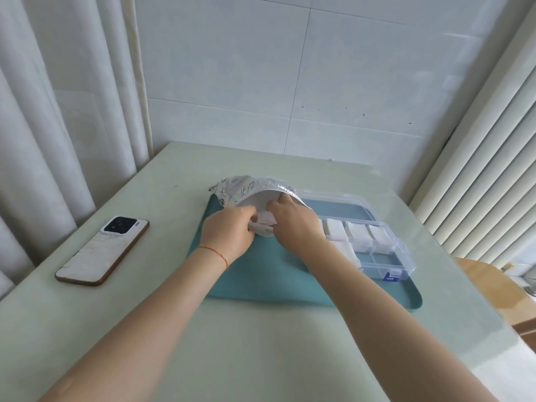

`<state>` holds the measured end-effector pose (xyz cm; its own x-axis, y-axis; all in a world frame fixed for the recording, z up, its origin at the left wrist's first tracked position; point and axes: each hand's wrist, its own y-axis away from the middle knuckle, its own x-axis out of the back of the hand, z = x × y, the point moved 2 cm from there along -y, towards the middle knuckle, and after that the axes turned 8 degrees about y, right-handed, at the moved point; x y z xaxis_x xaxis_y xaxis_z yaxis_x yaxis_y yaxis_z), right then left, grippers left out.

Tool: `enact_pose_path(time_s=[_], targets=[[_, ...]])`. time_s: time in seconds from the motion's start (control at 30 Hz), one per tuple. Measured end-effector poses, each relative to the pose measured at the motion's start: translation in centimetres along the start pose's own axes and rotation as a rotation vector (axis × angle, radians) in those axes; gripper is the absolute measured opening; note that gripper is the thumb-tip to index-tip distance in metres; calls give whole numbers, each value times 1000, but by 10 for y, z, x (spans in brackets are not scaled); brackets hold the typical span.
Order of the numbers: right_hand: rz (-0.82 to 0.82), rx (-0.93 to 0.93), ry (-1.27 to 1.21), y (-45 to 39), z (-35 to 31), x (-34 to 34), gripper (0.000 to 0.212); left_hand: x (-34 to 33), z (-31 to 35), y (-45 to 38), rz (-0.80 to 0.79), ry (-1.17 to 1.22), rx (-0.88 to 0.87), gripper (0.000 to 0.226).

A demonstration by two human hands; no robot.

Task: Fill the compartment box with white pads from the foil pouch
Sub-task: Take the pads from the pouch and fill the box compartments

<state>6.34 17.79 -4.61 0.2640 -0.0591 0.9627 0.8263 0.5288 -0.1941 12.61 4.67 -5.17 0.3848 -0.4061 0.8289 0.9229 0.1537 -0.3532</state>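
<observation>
A silver foil pouch (240, 190) with printed marks lies open on the teal tray (261, 280), its mouth facing me. My left hand (229, 233) grips the pouch's lower lip together with white pads (265, 217) that stick out of the mouth. My right hand (293, 219) reaches into the opening, its fingers curled on the pads. To the right stands the clear compartment box (388, 256), lid swung back, with white pads (358, 233) in several compartments; the nearest right compartment shows none. My right forearm hides the box's left part.
A phone (101, 250) in a pale case lies face down on the left of the pale green table (261, 343). Curtains hang at the left, blinds at the right, a tiled wall behind. A wooden surface (493, 291) sits beyond the table's right edge.
</observation>
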Motion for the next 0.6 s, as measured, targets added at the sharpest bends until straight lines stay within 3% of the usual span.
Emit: enact_pose_path(time_s=[0.13,0.37,0.5,0.6], targets=[[47,-58,37,4,10,3,28,-10,5,-3,0,-35,-49,24],[-53,-116,84,8,22,-3,22,-13,7,-6,18,2,-79,21],[-70,-106,29,6,24,-4,32,0,6,2,184,323,-57,10],[-65,-93,-15,4,21,-3,41,13,4,7,233,644,85,11]])
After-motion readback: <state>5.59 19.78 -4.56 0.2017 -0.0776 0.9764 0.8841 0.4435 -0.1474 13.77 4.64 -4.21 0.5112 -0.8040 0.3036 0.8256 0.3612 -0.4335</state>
